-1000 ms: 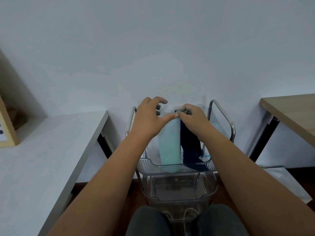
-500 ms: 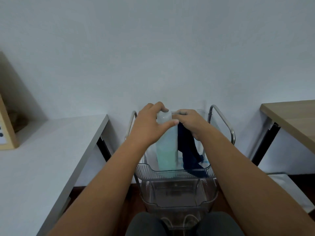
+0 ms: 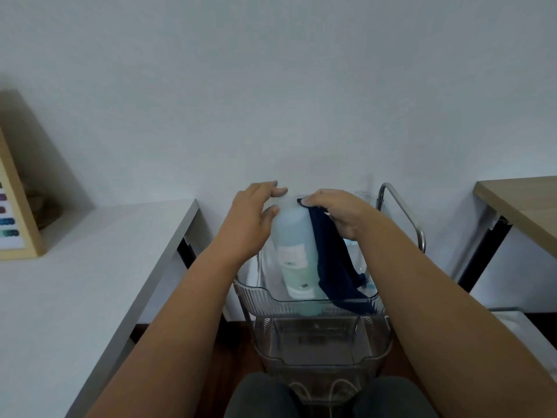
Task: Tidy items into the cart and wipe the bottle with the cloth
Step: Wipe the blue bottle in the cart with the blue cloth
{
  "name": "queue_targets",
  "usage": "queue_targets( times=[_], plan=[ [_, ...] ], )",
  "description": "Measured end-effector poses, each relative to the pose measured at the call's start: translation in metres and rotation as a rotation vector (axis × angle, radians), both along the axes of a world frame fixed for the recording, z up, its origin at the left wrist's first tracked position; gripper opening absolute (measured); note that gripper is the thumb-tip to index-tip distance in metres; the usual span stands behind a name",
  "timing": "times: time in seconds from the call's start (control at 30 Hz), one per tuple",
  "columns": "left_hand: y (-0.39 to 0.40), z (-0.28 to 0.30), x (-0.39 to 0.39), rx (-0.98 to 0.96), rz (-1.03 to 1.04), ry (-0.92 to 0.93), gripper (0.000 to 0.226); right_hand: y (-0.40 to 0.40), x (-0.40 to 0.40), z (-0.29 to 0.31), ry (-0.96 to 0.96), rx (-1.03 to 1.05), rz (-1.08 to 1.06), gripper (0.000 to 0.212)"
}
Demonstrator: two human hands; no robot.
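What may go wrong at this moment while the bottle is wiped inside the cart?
1. The tall bottle stands upright in the cart's top tray; the left hand only cups its shoulder, so a sideways wipe might tip it.
2. The dark cloth, held by the right hand, hangs over the tray's front rim and may snag there.

Head view, forward-down, close over cart (image 3: pixel 313 300)
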State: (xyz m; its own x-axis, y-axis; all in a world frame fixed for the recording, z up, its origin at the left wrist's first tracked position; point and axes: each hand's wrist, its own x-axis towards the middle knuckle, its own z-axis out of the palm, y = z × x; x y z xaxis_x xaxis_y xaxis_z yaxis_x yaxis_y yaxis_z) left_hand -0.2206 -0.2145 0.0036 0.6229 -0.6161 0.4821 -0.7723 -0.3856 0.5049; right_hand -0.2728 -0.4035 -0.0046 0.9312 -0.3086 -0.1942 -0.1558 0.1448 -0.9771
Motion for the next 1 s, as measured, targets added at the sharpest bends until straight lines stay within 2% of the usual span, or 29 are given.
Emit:
queue_targets(
  times=[0.13, 0.2, 0.3, 0.5, 0.57, 0.63, 0.67, 0.77, 0.83, 0.9, 0.93, 1.0],
  plan=[
    [-0.002, -0.006, -0.006, -0.144, 0.032, 0.136, 0.018, 0.003, -0.005, -0.018, -0.125, 0.023, -0.054, 0.014],
    [-0.004, -0.005, -0.005, -0.209, 0.064, 0.159, 0.010, 0.005, -0.006, -0.019, -0.142, -0.011, -0.072, 0.010],
    [-0.007, -0.005, -0.002, -0.272, -0.015, 0.198, 0.011, 0.005, -0.002, -0.015, -0.131, -0.057, -0.108, 0.009],
    [-0.009, -0.005, -0.001, -0.258, -0.173, 0.270, 0.018, -0.002, 0.010, 0.000, -0.010, -0.017, -0.020, 0.007],
    [-0.006, -0.003, -0.001, -0.238, -0.159, 0.282, 0.016, -0.003, 0.007, 0.000, 0.004, 0.030, -0.011, 0.004],
    [-0.006, -0.006, -0.008, -0.180, -0.075, 0.237, 0.009, -0.002, 0.000, -0.006, -0.022, 0.101, -0.021, 0.013],
    [-0.007, -0.011, -0.015, -0.138, 0.009, 0.173, 0.015, -0.001, -0.004, -0.011, -0.044, 0.144, -0.025, 0.014],
    [-0.014, -0.031, -0.039, -0.049, 0.222, -0.006, 0.058, 0.008, -0.019, -0.034, -0.178, 0.300, -0.094, 0.011],
    [-0.020, -0.039, -0.047, -0.083, 0.252, 0.037, 0.068, 0.016, -0.029, -0.050, -0.345, 0.378, -0.173, 0.021],
    [-0.022, -0.040, -0.044, -0.148, 0.263, 0.087, 0.068, 0.026, -0.037, -0.065, -0.467, 0.442, -0.149, 0.033],
    [-0.022, -0.040, -0.041, -0.182, 0.269, 0.113, 0.068, 0.031, -0.040, -0.072, -0.496, 0.415, -0.122, 0.037],
    [-0.022, -0.040, -0.033, -0.240, 0.280, 0.200, 0.069, 0.041, -0.044, -0.082, -0.491, 0.164, -0.120, 0.046]
  ],
)
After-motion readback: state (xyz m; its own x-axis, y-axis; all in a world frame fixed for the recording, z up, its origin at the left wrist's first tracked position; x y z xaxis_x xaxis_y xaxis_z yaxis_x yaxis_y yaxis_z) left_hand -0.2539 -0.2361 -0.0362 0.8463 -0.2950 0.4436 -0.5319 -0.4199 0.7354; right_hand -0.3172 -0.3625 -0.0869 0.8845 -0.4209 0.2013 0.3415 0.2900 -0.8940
